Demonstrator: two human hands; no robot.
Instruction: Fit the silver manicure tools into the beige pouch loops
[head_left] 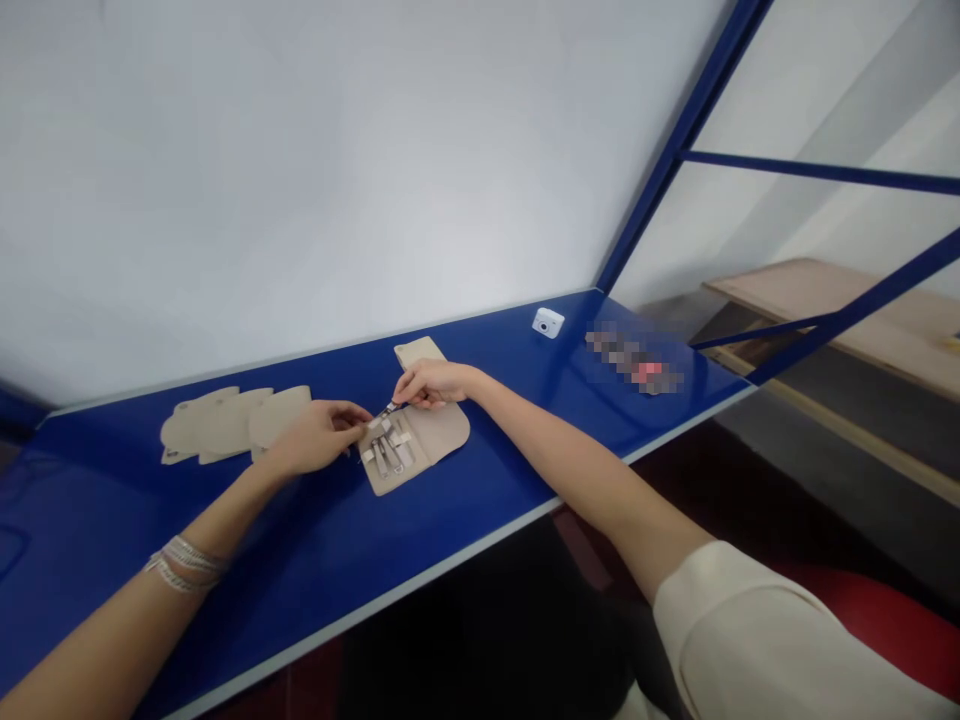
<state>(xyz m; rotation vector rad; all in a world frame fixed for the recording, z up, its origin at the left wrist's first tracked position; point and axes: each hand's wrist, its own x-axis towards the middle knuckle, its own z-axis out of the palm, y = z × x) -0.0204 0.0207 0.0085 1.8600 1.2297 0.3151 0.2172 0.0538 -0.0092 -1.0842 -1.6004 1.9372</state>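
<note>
A beige manicure case (444,430) lies unfolded on the blue table (495,440), with several slim metal tools (388,450) held under its straps. My left hand (319,440) is at the case's left edge, thumb and fingers bent around the upper corner. Over the top edge, my right hand (433,383) pinches a small metal manicure tool (390,408); its tip is at the straps, and its exact kind is too small to tell. Just behind my right hand lies another beige case (420,350), folded and partly covered by the hand.
Several folded beige cases (225,425) overlap on the left of the table. Toward the back right sits a small white camera-like device (548,322), with a blurred-out item (634,360) beyond it. A blue frame post (660,180) rises at the right end; a wooden shelf (832,300) stands past it.
</note>
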